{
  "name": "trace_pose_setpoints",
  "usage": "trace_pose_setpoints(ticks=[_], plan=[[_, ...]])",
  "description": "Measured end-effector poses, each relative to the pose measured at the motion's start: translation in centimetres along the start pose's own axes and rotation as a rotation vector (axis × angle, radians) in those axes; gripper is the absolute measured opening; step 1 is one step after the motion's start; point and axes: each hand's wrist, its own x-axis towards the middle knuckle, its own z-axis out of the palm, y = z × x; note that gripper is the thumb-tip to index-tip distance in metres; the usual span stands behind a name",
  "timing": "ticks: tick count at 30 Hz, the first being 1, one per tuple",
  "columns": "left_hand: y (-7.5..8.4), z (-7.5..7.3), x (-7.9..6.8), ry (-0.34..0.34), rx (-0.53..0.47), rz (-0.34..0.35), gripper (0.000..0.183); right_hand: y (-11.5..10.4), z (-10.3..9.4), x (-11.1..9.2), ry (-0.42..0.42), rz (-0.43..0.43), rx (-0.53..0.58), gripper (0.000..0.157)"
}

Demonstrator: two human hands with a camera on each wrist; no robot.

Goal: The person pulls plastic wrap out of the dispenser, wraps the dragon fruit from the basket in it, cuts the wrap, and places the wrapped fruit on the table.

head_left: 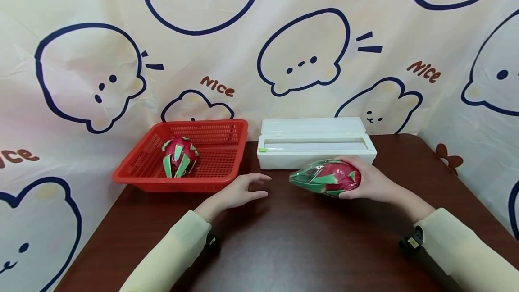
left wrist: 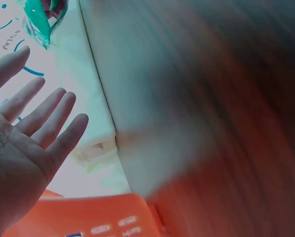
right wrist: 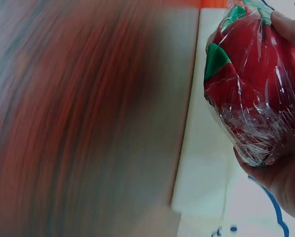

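A red dragon fruit with green scales [head_left: 330, 178], wrapped in clear plastic film, is gripped by my right hand [head_left: 371, 181] above the table, in front of a white box. In the right wrist view the film bunches over one end of the wrapped fruit [right wrist: 258, 84]. My left hand [head_left: 241, 190] hovers near the basket's right corner, fingers spread and holding nothing; the left wrist view shows its palm [left wrist: 19, 158]. Another dragon fruit [head_left: 179, 157] lies in the red plastic basket [head_left: 211, 184] at the left.
The white cling film box [head_left: 316, 159] stands at the back of the dark brown table [head_left: 284, 247], its lid raised and a green tab at its left. Behind hangs a pale cloth [head_left: 227, 57] printed with cartoon bears.
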Motion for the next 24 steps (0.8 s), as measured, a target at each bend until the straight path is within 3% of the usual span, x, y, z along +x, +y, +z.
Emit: trace_pose_setpoints(ticks=[24], plan=[[2.6,2.7,6.3,-0.034,0.029,0.19,0.043,3.8,-6.2,-8.3,0.157,0.205,-0.191,0.095]])
